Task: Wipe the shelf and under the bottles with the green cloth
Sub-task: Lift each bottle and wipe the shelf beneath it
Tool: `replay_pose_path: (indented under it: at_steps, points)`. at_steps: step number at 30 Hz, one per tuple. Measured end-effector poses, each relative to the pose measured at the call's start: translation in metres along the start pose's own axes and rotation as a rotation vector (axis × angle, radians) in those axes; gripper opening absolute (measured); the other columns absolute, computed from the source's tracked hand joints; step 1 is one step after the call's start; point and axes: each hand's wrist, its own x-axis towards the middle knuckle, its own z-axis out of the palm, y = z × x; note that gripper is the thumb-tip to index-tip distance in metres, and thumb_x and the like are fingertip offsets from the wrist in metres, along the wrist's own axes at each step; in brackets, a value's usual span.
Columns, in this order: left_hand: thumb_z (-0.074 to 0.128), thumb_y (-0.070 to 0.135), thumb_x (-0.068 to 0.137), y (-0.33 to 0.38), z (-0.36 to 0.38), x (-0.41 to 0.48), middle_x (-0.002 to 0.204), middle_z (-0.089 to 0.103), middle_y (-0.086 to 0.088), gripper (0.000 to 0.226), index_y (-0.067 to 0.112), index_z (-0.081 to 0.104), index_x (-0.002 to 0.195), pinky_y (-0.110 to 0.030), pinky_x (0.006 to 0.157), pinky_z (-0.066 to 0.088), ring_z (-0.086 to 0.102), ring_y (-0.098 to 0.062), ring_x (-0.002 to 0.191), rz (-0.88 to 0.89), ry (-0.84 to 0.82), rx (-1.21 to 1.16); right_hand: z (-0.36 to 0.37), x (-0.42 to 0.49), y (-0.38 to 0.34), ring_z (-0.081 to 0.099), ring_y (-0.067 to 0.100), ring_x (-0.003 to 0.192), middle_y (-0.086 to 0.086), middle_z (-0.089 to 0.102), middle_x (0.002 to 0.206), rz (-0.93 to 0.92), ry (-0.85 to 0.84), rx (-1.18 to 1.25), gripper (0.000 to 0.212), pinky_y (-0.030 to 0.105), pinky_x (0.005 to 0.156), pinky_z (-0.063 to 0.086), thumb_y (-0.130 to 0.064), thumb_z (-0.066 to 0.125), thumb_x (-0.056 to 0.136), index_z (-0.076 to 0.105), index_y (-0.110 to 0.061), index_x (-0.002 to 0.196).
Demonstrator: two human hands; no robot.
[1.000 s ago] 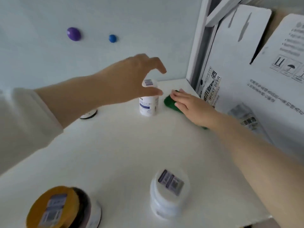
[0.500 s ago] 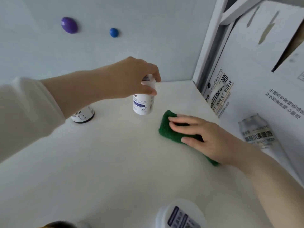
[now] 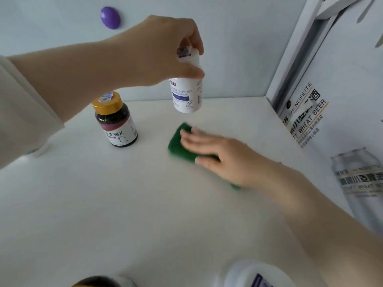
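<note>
My left hand point(image 3: 165, 52) grips the cap of a small white bottle point(image 3: 186, 94) and holds it lifted clear above the white shelf point(image 3: 145, 204). Just below and in front of the bottle, my right hand point(image 3: 217, 154) presses flat, fingers straight, on the green cloth point(image 3: 178, 146) lying on the shelf. The cloth is blurred and mostly hidden under my palm. A dark bottle with a gold cap point(image 3: 116, 121) stands to the left of the cloth, near the back wall.
A white jar point(image 3: 248, 274) and a dark jar with a gold lid point(image 3: 97, 282) sit at the shelf's front edge. White printed cardboard boxes point(image 3: 331, 100) stand right of the shelf post point(image 3: 294, 48). A purple knob point(image 3: 110, 17) is on the back wall.
My left hand closed on the white bottle and lifted it off the shelf. My right hand slid the green cloth from the back right corner to the spot under the bottle.
</note>
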Motion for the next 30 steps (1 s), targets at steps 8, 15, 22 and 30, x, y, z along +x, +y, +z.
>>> replay_pose_path:
  at_steps: [8, 15, 22, 30]
  points:
    - [0.061, 0.037, 0.081, 0.007, 0.008, -0.005, 0.090, 0.049, 0.011, 0.035, 0.024, 0.054, 0.113, -0.003, 0.053, 0.035, 0.044, -0.006, 0.070, 0.012, -0.052, -0.083, -0.040, -0.006, 0.062, 0.022, 0.006, 0.140, -0.018, 0.026, 0.142, 0.305, 0.226, -0.080, 0.048, 0.006, 0.109, 0.005, -0.011, 0.051, 0.092, 0.039, -0.021, 0.137]
    - [0.060, 0.035, 0.082, 0.007, 0.014, -0.009, 0.089, 0.051, 0.010, 0.032, 0.024, 0.053, 0.110, -0.014, 0.052, 0.032, 0.043, 0.003, 0.066, 0.003, -0.079, -0.054, -0.029, 0.002, 0.049, 0.007, 0.005, 0.143, -0.006, 0.015, 0.155, 0.315, 0.156, -0.111, 0.050, 0.013, 0.109, -0.001, -0.009, 0.039, 0.096, 0.026, -0.018, 0.144]
    - [0.062, 0.034, 0.080, 0.012, 0.027, -0.007, 0.103, 0.057, 0.003, 0.033, 0.024, 0.055, 0.110, -0.024, 0.057, 0.033, 0.047, -0.016, 0.079, 0.001, -0.130, -0.041, -0.007, -0.041, 0.019, 0.011, -0.003, 0.140, -0.015, 0.023, 0.152, 0.274, 0.229, -0.092, 0.050, 0.005, 0.106, 0.002, -0.004, 0.036, 0.097, 0.032, -0.024, 0.142]
    - [0.064, 0.033, 0.080, 0.024, 0.043, -0.020, 0.103, 0.054, 0.005, 0.033, 0.023, 0.055, 0.110, -0.024, 0.058, 0.035, 0.047, -0.012, 0.073, 0.003, -0.169, -0.100, -0.040, -0.017, 0.070, 0.006, 0.015, 0.145, -0.002, 0.011, 0.157, 0.657, 0.308, -0.278, 0.053, 0.032, 0.116, 0.009, -0.002, 0.028, 0.097, 0.018, -0.017, 0.147]
